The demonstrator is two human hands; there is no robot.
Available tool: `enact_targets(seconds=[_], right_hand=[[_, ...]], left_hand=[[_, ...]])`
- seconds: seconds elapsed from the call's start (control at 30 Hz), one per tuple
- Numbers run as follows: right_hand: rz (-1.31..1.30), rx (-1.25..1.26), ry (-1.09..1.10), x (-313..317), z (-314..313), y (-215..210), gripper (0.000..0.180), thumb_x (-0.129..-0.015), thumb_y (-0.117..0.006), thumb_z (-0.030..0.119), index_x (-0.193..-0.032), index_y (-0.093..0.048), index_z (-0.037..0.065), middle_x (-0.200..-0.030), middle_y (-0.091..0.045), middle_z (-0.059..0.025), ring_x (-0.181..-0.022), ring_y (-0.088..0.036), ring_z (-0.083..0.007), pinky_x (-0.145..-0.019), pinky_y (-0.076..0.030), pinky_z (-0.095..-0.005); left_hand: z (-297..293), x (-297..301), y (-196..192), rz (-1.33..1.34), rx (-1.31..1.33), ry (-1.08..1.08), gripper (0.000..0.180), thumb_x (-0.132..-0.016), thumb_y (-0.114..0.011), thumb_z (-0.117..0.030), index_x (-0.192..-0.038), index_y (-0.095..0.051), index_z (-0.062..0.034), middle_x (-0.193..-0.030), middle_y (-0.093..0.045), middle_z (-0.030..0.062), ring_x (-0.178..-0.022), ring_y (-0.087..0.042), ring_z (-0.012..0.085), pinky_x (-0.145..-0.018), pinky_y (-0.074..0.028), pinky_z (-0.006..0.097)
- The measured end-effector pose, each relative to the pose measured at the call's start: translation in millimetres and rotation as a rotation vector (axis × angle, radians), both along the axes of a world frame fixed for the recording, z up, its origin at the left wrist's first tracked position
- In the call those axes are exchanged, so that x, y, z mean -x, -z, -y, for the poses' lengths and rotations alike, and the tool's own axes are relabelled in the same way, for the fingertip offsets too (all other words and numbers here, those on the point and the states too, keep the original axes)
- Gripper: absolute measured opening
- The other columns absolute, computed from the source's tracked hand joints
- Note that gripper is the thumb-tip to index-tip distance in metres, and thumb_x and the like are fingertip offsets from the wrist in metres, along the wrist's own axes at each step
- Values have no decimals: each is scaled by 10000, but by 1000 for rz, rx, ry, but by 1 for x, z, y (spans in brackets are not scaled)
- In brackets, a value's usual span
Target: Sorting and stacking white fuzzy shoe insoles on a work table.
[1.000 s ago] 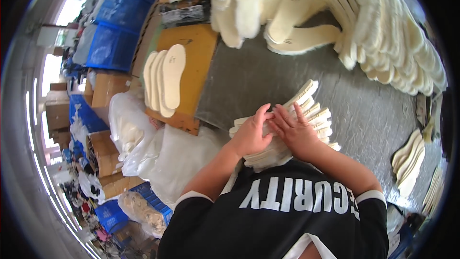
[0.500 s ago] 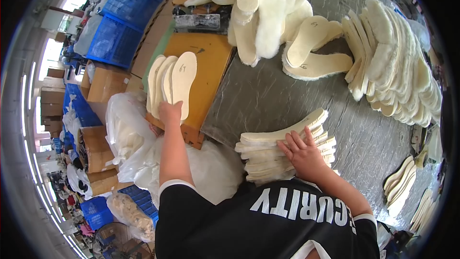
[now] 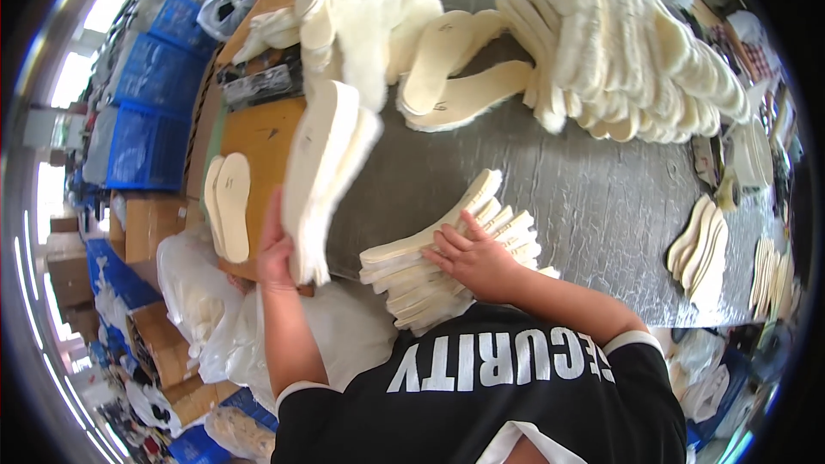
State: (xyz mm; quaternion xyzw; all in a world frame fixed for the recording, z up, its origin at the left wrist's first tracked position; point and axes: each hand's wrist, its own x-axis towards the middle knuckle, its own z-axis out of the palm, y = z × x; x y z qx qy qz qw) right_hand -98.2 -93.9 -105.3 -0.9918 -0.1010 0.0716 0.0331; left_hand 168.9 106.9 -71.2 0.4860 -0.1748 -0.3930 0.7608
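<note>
My left hand (image 3: 275, 259) is closed round the lower end of a small bundle of cream fleece insoles (image 3: 320, 163), raised upright over the left part of the grey table. Fluffy white edges of the bundle face right. My right hand (image 3: 477, 262) lies with fingers spread on a pile of insoles (image 3: 408, 247) at the table's near edge. Part of that pile is hidden under the hand. Beyond my left hand, a pair of loose insoles (image 3: 232, 206) rests on the yellow-brown board (image 3: 258, 133).
Large rows of fleece insoles (image 3: 593, 43) stand at the far right, with a crossed pair (image 3: 473, 99) and a heap (image 3: 361, 30) to their left. Smaller stacks (image 3: 700, 245) sit on the right. Plastic bags (image 3: 202, 292) and blue crates (image 3: 146, 146) are at the left.
My left hand has lifted a bundle of insoles off the board and turned it fleece side right, leaving a pair there. The right hand stays on the pile. The view has shifted rightward.
</note>
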Motion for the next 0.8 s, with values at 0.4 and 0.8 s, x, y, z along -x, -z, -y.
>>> enact_targets(seconds=[0.4,0.8], right_hand=[[173,-18,53,7,-6,13,529,-841,-505,258,-1350,-483,113,-1315,-505,-105,-1309,-401,-261,-1126,-160,-582],[24,-6,51,-2,-5,8,555,-833,-513,292,-1376,-463,188,-1532,-227,-173,-1299,-398,-290,-1089,-180,-606]], left_hand=[[117,21,51,604,-675,1050,425,-939,-555,-201,-1320,-508,-17,-1232,-601,71,-1087,-559,152,-945,-429,290],[108,65,42,669,-611,739,386,-942,-485,-91,-1324,-493,-39,-1186,-632,123,-1073,-582,180,-950,-428,308]])
